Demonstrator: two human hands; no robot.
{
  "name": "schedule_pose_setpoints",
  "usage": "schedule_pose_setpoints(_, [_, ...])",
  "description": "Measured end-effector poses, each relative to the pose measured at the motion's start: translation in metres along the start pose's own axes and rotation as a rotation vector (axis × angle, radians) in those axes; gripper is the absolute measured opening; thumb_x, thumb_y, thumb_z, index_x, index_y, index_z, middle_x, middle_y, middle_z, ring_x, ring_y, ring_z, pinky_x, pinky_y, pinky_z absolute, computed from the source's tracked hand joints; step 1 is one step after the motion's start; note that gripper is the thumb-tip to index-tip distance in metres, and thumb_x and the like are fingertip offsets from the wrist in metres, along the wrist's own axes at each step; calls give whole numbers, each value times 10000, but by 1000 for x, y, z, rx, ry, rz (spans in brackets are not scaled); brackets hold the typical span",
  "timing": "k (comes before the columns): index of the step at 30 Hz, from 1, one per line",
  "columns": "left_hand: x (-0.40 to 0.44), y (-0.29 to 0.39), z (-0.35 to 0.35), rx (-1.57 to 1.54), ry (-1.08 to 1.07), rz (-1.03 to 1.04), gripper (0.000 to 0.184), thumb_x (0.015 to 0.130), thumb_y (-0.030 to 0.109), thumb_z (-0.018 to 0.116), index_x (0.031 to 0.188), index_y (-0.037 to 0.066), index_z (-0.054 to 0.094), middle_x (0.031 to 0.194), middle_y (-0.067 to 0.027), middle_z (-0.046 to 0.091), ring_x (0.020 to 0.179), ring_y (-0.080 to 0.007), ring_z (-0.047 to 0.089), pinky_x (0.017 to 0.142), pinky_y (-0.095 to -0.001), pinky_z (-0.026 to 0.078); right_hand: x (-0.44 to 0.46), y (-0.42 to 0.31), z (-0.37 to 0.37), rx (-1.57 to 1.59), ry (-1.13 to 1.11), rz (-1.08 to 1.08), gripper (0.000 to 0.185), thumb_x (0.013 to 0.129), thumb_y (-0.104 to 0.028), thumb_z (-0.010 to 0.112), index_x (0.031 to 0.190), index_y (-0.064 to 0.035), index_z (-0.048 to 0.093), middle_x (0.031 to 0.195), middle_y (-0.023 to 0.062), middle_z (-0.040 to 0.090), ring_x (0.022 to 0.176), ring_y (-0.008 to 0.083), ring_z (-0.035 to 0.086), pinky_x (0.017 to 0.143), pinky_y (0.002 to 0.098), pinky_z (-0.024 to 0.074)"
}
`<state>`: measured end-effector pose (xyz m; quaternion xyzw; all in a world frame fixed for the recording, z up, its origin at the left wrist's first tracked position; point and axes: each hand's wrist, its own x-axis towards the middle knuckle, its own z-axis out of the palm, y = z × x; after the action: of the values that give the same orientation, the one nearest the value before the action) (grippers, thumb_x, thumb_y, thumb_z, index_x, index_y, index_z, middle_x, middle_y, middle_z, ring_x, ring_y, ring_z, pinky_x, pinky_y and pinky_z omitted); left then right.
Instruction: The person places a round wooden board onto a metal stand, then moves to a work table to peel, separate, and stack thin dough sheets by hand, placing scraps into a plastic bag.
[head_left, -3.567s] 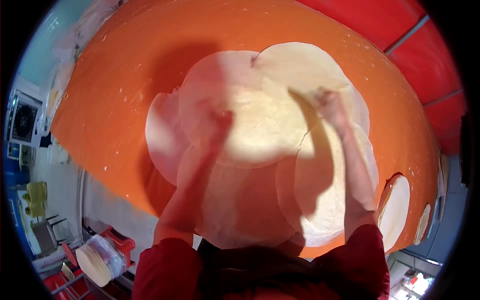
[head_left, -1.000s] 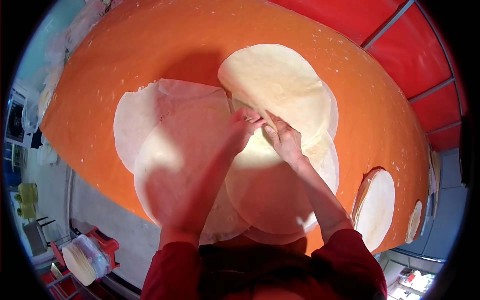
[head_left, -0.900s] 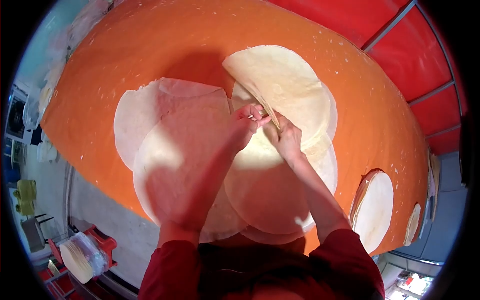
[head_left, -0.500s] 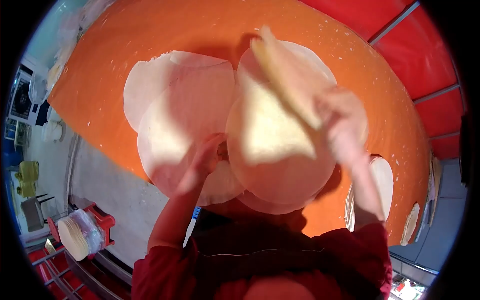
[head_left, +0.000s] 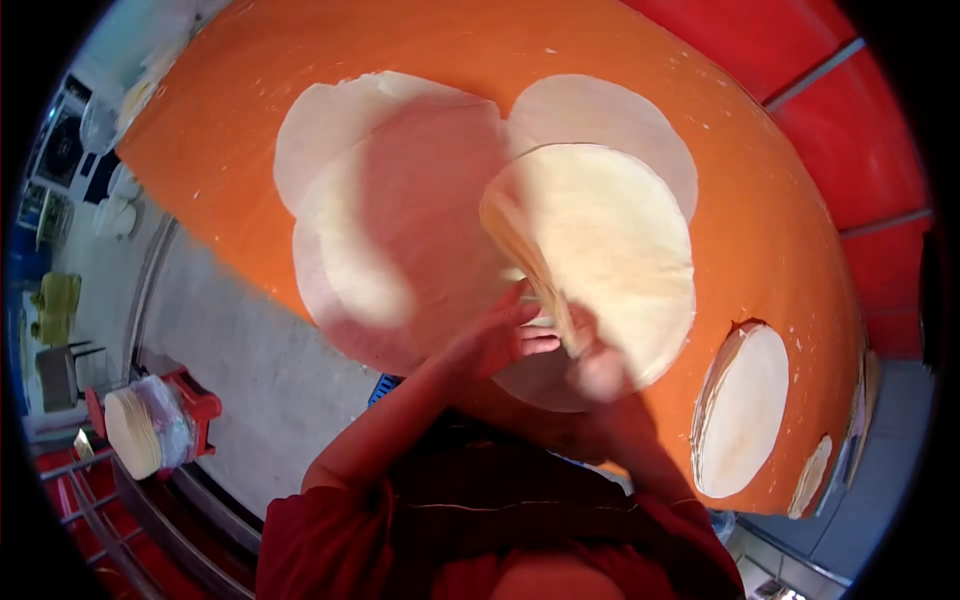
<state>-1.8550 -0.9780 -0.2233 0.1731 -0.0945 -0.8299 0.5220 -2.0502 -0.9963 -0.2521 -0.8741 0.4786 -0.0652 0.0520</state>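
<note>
Thin round flatbread sheets lie overlapping on the orange table (head_left: 250,190), in a left group (head_left: 350,220) and a right group. In the right group, a bright round sheet (head_left: 620,250) lies over a paler one (head_left: 600,105). My right hand (head_left: 597,365), blurred, grips the near end of a folded stack of sheets (head_left: 520,245), tilted over the bright sheet's left edge. My left hand (head_left: 515,330) is beside the stack's lower end, fingers apart, palm toward it; I see nothing held in it.
A stack of oval-looking sheets (head_left: 745,410) sits on the table at the right, with a smaller one (head_left: 812,475) near the edge. On the left, a red stool (head_left: 200,405) bears round sheets (head_left: 133,435) and clear plastic. Red panels (head_left: 850,130) border the table's far right.
The folded stack in my right hand has moved down and left, toward my left hand. My left hand has shifted right from beside the left group. The view has also shifted.
</note>
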Motion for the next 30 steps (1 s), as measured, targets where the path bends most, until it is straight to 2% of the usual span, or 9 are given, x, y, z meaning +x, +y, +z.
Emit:
schedule_pose_setpoints(1, [-14,21,-4,235,51,53,576,793,339,575,1255,82,347,1260,-128,378,1136,-290,381,950,-396,308,19,23,-32,386,-97,-185,256,684,28,460,901,-23,584,565,147,528,547,231,565,513,311,464])
schedule_pose_setpoints(2, [-37,54,-15,473,100,99,588,775,335,598,1245,79,354,1234,-134,395,1112,-293,399,937,-396,322,43,17,-77,455,-173,58,202,681,21,491,835,-45,603,566,106,538,550,185,563,512,311,453])
schedule_pose_setpoints(6, [-73,63,-57,270,916,903,501,689,257,686,1071,27,458,946,-91,514,834,-204,503,711,-328,419,96,65,-192,487,290,155,132,789,-56,551,890,-13,478,744,63,567,704,120,542,594,253,443])
schedule_pose_setpoints(10, [-133,126,-128,1522,1313,667,222,738,211,629,779,0,573,650,-27,547,598,-150,520,521,-277,416,142,-24,-279,194,154,147,92,804,10,427,846,29,506,806,68,561,683,115,520,588,260,436])
schedule_pose_setpoints(13, [-145,138,-141,796,978,456,235,781,231,563,845,6,578,714,-45,574,626,-151,550,531,-249,435,162,-88,-241,496,-19,291,138,741,-28,431,768,10,561,746,74,567,638,135,531,571,288,447])
schedule_pose_setpoints(17, [-153,134,-137,420,621,485,429,883,372,392,1081,5,490,940,-107,593,778,-211,585,671,-351,479,170,-128,-51,-116,-263,-640,140,654,-5,481,680,-73,600,641,120,589,596,260,585,535,374,479])
schedule_pose_setpoints(19, [-160,140,-134,228,545,401,474,895,406,344,1123,7,461,1027,-133,570,878,-254,572,750,-393,464,154,-178,-50,-27,-625,-557,162,657,-30,467,583,-105,590,626,94,591,619,231,590,554,366,463])
schedule_pose_setpoints(25, [-151,146,-96,89,498,218,507,904,437,287,1172,29,423,1109,-151,527,951,-287,544,803,-408,447,101,-244,-18,21,107,-472,469,744,-117,508,1166,71,424,817,135,582,624,244,572,426,324,452])
schedule_pose_setpoints(30, [-142,154,-92,160,430,128,499,908,426,283,1160,17,419,1110,-161,523,1008,-279,512,861,-409,416,86,-242,20,-19,262,-237,457,784,-98,507,1222,-4,417,1003,176,575,812,249,594,620,331,493])
